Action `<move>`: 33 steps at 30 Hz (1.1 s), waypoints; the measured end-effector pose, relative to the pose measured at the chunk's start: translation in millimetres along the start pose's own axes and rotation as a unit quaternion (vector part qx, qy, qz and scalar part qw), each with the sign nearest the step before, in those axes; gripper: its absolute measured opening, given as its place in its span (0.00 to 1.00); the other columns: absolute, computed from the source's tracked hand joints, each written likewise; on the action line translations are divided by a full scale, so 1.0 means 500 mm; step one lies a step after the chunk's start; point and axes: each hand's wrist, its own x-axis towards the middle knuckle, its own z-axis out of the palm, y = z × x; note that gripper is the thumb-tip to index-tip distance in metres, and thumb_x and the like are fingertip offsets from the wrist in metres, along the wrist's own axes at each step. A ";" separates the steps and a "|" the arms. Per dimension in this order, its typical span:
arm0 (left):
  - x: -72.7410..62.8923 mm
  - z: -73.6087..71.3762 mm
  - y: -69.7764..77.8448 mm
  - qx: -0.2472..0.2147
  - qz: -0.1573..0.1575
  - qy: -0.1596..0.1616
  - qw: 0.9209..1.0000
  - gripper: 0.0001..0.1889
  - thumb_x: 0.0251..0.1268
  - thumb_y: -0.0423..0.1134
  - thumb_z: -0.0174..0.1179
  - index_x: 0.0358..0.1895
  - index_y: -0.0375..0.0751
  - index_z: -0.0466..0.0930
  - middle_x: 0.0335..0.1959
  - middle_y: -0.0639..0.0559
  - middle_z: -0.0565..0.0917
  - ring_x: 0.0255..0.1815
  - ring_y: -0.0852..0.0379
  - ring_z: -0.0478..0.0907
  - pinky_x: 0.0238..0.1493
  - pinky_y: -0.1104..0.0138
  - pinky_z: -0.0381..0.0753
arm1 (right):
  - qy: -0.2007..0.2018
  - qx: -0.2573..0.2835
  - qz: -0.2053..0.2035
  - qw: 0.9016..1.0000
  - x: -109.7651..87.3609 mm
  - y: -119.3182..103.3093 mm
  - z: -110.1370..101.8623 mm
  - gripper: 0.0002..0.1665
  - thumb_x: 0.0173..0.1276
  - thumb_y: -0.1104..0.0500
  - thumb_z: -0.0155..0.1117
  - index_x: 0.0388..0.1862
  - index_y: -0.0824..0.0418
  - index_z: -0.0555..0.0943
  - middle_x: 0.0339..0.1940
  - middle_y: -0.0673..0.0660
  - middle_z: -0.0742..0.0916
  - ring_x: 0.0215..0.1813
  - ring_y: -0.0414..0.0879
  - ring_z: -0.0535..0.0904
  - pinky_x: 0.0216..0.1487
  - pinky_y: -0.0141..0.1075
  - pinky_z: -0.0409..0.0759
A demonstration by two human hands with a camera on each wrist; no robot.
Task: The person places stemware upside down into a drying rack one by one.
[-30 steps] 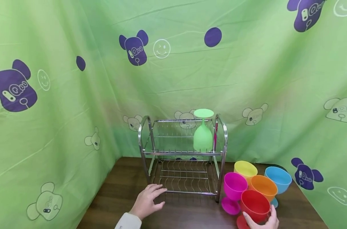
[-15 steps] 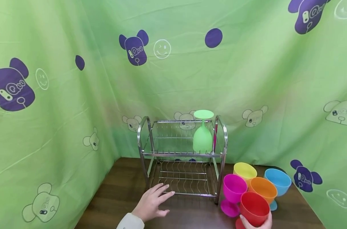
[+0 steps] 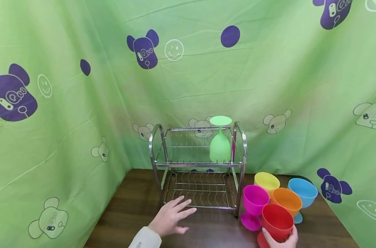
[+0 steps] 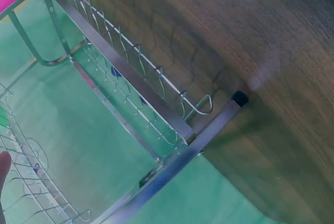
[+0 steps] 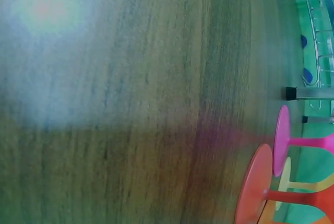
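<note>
My right hand (image 3: 282,241) holds the bowl of a red plastic goblet (image 3: 277,221), thumb on the near left side and fingers on the right. The goblet is upright, its foot (image 5: 254,185) low by the wooden surface in the right wrist view. Nothing is held in my left hand (image 3: 169,217), which hovers with spread fingers before the lower front of a metal dish rack (image 3: 200,165). One fingertip (image 4: 4,162) enters the left wrist view's edge. On the rack's upper tier, at the right, a light green goblet (image 3: 220,148) stands upside down.
Magenta (image 3: 255,199), yellow (image 3: 266,181), orange (image 3: 287,199) and blue (image 3: 303,193) goblets stand upright, close together, beside and behind the red one. A strip of magenta (image 3: 234,143) shows behind the rack's right post. Green printed cloth (image 3: 188,86) hangs behind the brown table (image 3: 122,206).
My left hand has drifted right along the front of the rack, fingers still spread. My right hand stays at the red goblet, which has barely moved.
</note>
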 end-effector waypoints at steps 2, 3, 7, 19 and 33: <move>0.002 0.001 0.001 0.003 0.004 0.004 1.000 0.36 0.31 0.62 0.72 0.53 0.56 0.81 0.53 0.53 0.82 0.54 0.49 0.79 0.49 0.63 0.79 | -0.012 -0.006 -0.004 1.000 0.005 -0.001 -0.005 0.71 0.49 0.47 0.78 0.77 0.63 0.39 0.72 0.73 0.56 0.69 0.71 0.50 0.55 0.65 0.70; 0.003 0.002 0.002 0.004 0.006 0.006 1.000 0.36 0.31 0.62 0.72 0.53 0.56 0.81 0.53 0.53 0.82 0.54 0.49 0.79 0.49 0.63 0.79 | -0.016 -0.010 -0.008 1.000 0.008 -0.002 -0.007 0.71 0.49 0.47 0.78 0.77 0.63 0.39 0.71 0.72 0.56 0.69 0.71 0.50 0.50 0.61 0.75; 0.006 0.002 0.003 0.002 0.010 0.014 1.000 0.36 0.32 0.62 0.72 0.53 0.55 0.81 0.53 0.53 0.82 0.53 0.49 0.79 0.48 0.62 0.79 | -0.020 -0.028 -0.015 0.999 0.013 -0.004 -0.012 0.70 0.48 0.49 0.79 0.77 0.62 0.41 0.71 0.71 0.58 0.68 0.69 0.53 0.39 0.47 0.80; 0.015 0.003 0.009 -0.019 -0.001 0.011 1.000 0.35 0.33 0.60 0.73 0.53 0.54 0.81 0.53 0.52 0.82 0.53 0.49 0.79 0.50 0.63 0.78 | -0.015 -0.082 -0.065 0.994 -0.023 -0.037 -0.020 0.65 0.49 0.55 0.77 0.76 0.64 0.45 0.68 0.72 0.60 0.65 0.70 0.56 0.53 0.64 0.72; 0.056 0.007 0.021 -0.036 0.003 0.019 0.999 0.38 0.30 0.61 0.74 0.53 0.52 0.81 0.53 0.51 0.82 0.54 0.50 0.79 0.52 0.64 0.77 | -0.053 -0.146 -0.149 0.977 -0.072 -0.064 -0.013 0.60 0.45 0.68 0.75 0.73 0.69 0.50 0.64 0.74 0.58 0.62 0.70 0.55 0.47 0.65 0.74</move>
